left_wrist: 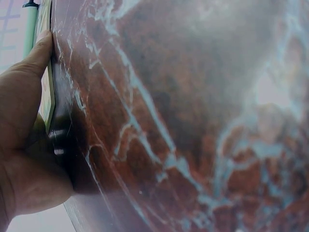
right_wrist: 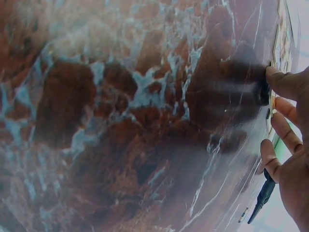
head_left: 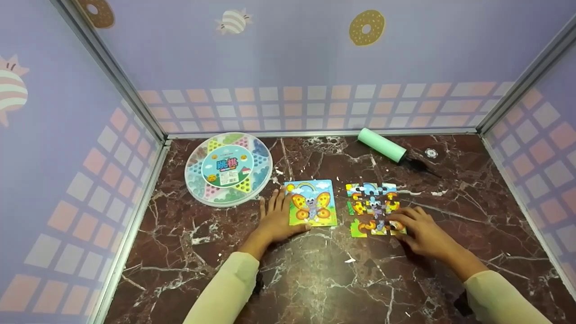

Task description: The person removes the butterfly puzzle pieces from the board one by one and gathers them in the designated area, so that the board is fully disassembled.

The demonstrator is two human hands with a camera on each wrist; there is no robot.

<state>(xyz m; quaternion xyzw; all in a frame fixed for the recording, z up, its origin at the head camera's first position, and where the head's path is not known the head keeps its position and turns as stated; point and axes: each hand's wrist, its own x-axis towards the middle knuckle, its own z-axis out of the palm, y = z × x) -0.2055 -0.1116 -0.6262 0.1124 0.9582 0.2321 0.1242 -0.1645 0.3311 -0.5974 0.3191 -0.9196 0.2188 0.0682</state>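
Observation:
A square butterfly picture board [head_left: 311, 203] lies flat on the table. My left hand [head_left: 276, 221] rests at its left side, fingers spread and fairly straight, thumb along the lower edge; the left wrist view shows that thumb [left_wrist: 38, 55] against the board's edge. To the right lie jigsaw pieces [head_left: 371, 208] of the same butterfly picture, set in rows with small gaps. At their lower right corner my right hand [head_left: 420, 231] pinches a puzzle piece [head_left: 396, 225] between thumb and fingertips, low over the table. The right wrist view shows the fingers [right_wrist: 285, 130] bent close to the tabletop.
A round Chinese checkers set [head_left: 228, 168] in a clear case lies at the back left. A mint-green cylinder with a black nozzle [head_left: 382, 145] and a small round disc [head_left: 431, 153] lie at the back right. Patterned walls [head_left: 315, 108] enclose the marbled table [head_left: 315, 279].

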